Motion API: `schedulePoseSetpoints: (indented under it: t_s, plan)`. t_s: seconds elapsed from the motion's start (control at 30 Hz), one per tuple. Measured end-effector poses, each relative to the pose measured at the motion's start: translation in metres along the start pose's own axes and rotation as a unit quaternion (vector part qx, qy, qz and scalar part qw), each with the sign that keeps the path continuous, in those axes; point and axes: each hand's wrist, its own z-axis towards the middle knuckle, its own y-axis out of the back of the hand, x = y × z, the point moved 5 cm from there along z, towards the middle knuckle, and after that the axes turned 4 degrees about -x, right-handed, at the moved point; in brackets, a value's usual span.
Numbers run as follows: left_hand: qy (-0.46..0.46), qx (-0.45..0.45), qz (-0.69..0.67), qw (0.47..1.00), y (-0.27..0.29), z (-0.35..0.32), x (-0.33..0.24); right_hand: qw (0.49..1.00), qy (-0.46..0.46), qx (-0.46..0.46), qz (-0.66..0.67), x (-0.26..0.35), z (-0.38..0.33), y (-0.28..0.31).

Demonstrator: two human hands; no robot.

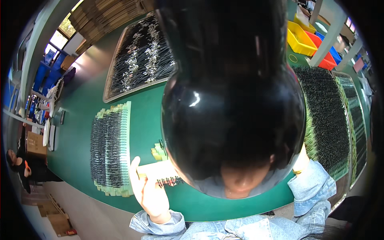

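Pinched at its left end, a pale strip (154,169) with short black pins along its near edge is in my left hand (151,196). The strip's right part disappears behind a large glossy black lamp-like dome (234,120) that blocks the middle of the view. Of my right hand (301,161) only the part by the wrist shows, at the dome's right edge; its fingers are hidden. Just beyond the left hand lies a small stack of pale green strips (159,151) with dark pins. To its left, a long row of pinned strips (110,150) covers the green table.
A tray (140,56) of black stems with shiny clear pieces sits at the far left. Dense black pinned rows (324,116) and another tray (354,128) stand at right. Yellow (301,39) and red bins (326,58) are behind. Another person (24,166) is far left.
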Motion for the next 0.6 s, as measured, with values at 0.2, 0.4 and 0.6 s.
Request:
schedulePoseSetpoints:
  t_s: [0.2, 0.4, 0.6]
  plan:
    - [-0.022, 0.002, -0.003, 1.0, 0.017, 0.001, 0.002, 0.999, 0.014, 0.021, -0.047, -0.011, 0.01, -0.003]
    - [-0.035, -0.043, 0.096, 0.994, 0.036, 0.004, 0.005, 0.992, 0.021, 0.059, -0.113, -0.026, 0.013, -0.005]
    - [-0.045, -0.014, 0.05, 0.998, 0.04, 0.004, 0.013, 0.992, 0.007, 0.086, -0.097, -0.012, 0.004, -0.007]
